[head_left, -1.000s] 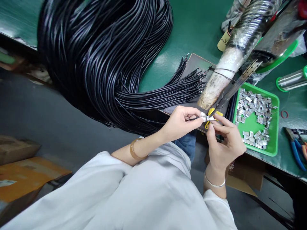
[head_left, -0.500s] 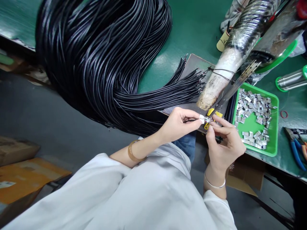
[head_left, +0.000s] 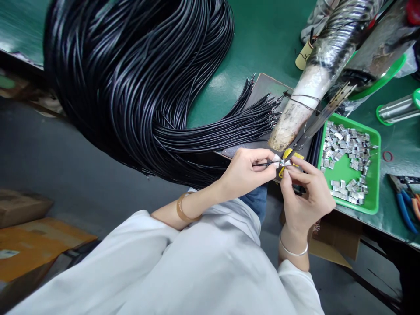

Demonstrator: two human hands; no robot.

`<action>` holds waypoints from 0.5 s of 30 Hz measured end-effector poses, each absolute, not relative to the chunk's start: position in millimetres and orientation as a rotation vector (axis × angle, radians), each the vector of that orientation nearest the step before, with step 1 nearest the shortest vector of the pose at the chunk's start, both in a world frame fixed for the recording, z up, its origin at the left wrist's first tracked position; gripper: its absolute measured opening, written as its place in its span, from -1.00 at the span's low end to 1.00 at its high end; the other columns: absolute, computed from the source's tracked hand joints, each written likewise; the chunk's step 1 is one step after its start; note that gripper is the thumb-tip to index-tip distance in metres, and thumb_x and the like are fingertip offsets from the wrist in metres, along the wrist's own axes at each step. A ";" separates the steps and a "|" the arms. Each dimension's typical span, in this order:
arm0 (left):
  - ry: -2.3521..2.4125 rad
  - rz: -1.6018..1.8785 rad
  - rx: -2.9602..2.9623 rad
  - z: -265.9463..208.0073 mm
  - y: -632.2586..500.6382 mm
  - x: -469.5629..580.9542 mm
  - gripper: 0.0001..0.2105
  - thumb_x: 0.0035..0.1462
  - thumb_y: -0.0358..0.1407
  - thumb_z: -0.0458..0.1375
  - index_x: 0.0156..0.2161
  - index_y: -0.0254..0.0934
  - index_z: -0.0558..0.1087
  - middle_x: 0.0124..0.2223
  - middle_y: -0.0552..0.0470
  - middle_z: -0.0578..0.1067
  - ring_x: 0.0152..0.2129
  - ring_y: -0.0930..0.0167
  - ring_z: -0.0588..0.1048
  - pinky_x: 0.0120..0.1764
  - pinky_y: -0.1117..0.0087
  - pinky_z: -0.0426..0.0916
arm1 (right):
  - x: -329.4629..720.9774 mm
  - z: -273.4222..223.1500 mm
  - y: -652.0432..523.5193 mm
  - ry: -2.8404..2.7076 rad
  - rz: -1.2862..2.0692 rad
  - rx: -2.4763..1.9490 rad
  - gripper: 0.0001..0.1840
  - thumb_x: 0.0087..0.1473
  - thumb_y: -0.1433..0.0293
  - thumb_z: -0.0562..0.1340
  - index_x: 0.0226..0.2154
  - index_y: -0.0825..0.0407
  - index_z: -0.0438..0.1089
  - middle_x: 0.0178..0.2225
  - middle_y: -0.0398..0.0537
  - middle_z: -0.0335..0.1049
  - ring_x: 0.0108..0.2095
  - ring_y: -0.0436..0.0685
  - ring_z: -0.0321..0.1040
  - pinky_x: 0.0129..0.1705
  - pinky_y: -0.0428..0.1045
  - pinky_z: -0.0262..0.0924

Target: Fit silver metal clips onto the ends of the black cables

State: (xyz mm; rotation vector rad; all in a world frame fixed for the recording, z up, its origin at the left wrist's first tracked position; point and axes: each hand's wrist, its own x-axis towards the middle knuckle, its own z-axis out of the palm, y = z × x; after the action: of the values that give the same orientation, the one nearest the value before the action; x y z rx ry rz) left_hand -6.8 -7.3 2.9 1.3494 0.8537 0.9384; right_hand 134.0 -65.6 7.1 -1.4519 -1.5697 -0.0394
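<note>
My left hand [head_left: 251, 168] pinches the end of a black cable [head_left: 261, 164] between thumb and fingers, with white wrapping on the fingertips. My right hand [head_left: 306, 186] grips a small silver USB connector [head_left: 286, 162] between thumb and index finger, right at the cable's end. The two hands nearly meet in front of a yellow clip-like part [head_left: 297, 158] below a metal bar [head_left: 328, 111]. Whether the wires touch the connector is too small to tell. A large bundle of black cables [head_left: 138, 78] lies on the left, its stripped ends on a dark board [head_left: 262, 89].
A green tray [head_left: 376, 175] of loose metal connectors stands right of my right hand. Beyond it are pliers [head_left: 402, 201], a red ring [head_left: 387, 156] and a solder spool [head_left: 398, 108]. A fume duct [head_left: 295, 107] slants down close above my hands. Boxes [head_left: 42, 245] sit at lower left.
Both hands stay nearly in place, with the fingers shifting slightly around the connector and cable end. The whole view has drifted a little.
</note>
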 end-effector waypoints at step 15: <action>0.847 0.950 1.358 6.3 -4.7 -9.1 -0.83 0.09 -0.35 0.20 -0.29 -0.42 0.62 -0.50 0.10 0.39 -0.62 0.63 0.10 -0.58 0.55 0.01 | 135.3 16.6 -65.1 -1.585 0.036 -1.456 -0.85 0.02 0.56 0.35 -0.35 0.00 0.46 -0.18 -0.06 0.60 -0.13 0.15 0.57 -0.16 0.03 0.52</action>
State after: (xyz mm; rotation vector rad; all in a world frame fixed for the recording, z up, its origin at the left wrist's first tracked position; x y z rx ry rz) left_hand -9.1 -4.7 6.3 1.3576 0.8472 0.9500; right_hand 135.3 -65.1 16.6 -1.4559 -1.5853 0.0361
